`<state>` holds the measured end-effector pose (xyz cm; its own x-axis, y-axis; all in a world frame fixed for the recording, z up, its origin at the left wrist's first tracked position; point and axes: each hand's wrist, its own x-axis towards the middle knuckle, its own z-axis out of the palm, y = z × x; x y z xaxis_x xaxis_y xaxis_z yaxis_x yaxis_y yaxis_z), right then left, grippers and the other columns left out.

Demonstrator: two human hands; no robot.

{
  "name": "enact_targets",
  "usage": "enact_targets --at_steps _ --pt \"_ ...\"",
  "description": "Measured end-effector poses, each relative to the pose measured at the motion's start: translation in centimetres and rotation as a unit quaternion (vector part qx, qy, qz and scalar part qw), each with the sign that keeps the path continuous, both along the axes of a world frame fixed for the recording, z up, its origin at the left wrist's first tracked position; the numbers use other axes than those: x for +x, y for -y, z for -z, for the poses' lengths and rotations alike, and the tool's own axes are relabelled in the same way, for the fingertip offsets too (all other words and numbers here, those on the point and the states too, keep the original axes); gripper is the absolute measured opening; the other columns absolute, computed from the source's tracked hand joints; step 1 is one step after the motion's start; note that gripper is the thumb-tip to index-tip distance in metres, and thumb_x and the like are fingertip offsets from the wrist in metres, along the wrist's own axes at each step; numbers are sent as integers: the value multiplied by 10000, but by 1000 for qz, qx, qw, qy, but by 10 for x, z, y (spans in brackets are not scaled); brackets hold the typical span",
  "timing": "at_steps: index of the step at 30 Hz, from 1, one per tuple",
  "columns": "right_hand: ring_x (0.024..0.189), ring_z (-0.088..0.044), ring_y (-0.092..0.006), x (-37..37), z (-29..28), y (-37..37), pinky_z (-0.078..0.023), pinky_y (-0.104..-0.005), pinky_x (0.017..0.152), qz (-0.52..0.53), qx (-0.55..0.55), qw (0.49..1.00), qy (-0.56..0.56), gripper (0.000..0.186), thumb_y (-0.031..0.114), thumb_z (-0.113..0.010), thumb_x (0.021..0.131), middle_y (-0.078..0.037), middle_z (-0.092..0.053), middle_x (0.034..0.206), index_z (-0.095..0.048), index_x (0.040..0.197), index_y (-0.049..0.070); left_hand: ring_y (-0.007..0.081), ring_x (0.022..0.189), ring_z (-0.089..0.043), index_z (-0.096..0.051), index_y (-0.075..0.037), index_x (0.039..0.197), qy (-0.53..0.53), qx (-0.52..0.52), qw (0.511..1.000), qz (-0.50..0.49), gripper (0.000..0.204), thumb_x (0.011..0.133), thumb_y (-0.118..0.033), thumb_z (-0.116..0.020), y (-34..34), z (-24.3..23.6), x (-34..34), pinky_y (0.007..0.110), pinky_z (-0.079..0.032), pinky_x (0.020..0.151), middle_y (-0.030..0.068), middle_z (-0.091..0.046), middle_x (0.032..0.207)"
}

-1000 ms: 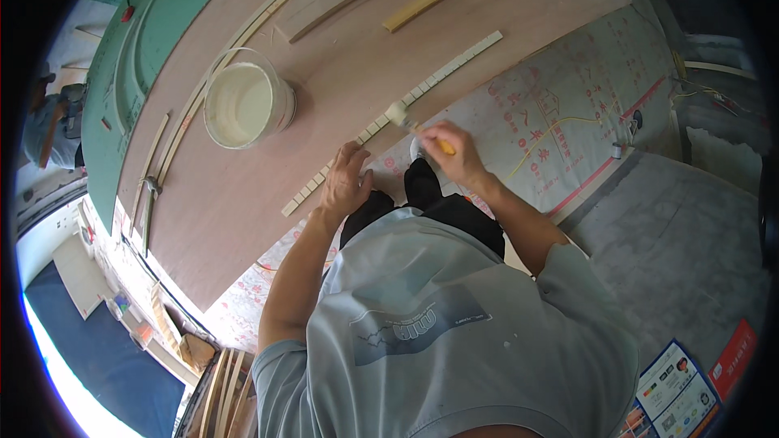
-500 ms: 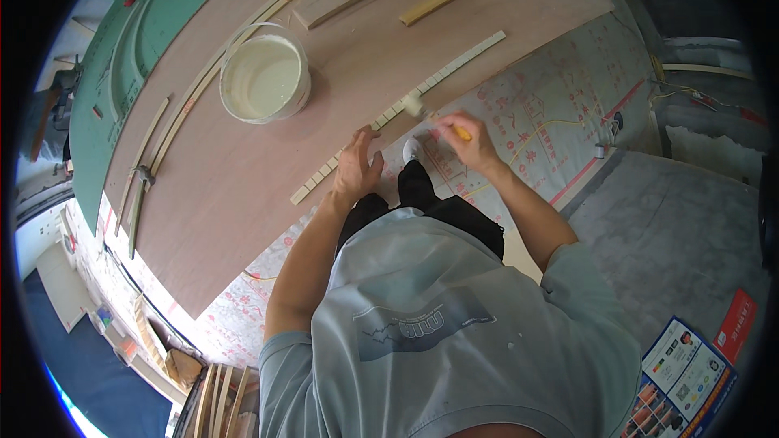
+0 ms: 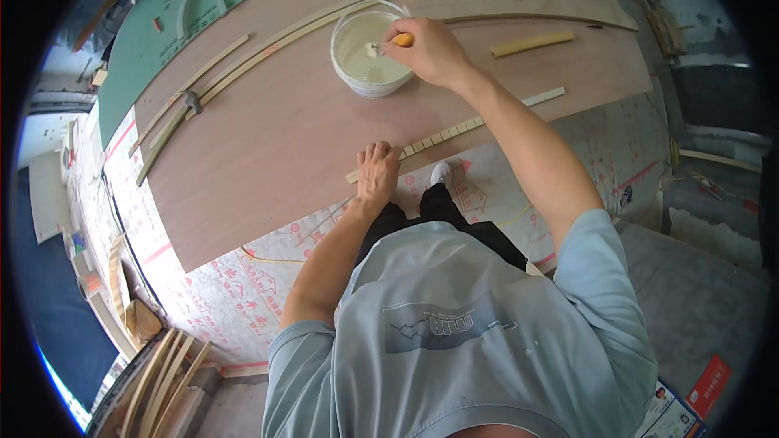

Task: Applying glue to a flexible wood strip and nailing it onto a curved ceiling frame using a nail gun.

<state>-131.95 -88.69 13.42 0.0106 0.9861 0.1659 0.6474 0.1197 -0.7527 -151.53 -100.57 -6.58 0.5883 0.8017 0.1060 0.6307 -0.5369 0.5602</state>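
My right hand [image 3: 414, 49] grips a brush by its yellow handle [image 3: 403, 40], with the brush head [image 3: 373, 50] down inside a white bucket [image 3: 349, 69] of pale creamy liquid. A long, pale wooden strip with cross cuts [image 3: 454, 131] lies near the front edge of the plywood sheet [image 3: 243, 195]. My left hand [image 3: 380, 164] is on the strip's left part, fingers bent over it and holding it down. The strip's right part is partly behind my right forearm. A short yellow wooden piece [image 3: 531, 43] lies right of the bucket.
Long wooden battens [image 3: 276, 45] and a hammer [image 3: 192, 100] lie on the plywood. A green board [image 3: 130, 73] with curved pieces is at upper left. Foil-like printed floor covering [image 3: 251, 292] surrounds my feet. Bundled timber [image 3: 166, 381] stands at lower left, cardboard signs [image 3: 706, 381] at lower right.
My right hand and brush have moved from the strip up and left into the bucket. My left hand stays on the strip. The whole view has shifted as my head moved.
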Motion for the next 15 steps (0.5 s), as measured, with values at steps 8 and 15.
enact_targets --at_steps 8,15 --pt "780 -692 -327 -20 58 -35 -539 -415 726 -16 -115 983 139 259 281 -703 819 -173 -708 811 -705 858 25 276 1061 -532 -683 -116 1103 7 -26 999 -33 289 817 -78 -671 4 -6 -30 428 -386 917 85 -573 1077" --pt "548 -629 -203 15 29 -27 -486 -304 529 83 -60 990 -95 265 268 -720 872 -99 -665 628 -675 804 16 297 1087 -540 -674 -87 1109 32 -38 996 -76 301 816 -143 -709 11 -42 -51 429 -377 926 105 -591 1112"
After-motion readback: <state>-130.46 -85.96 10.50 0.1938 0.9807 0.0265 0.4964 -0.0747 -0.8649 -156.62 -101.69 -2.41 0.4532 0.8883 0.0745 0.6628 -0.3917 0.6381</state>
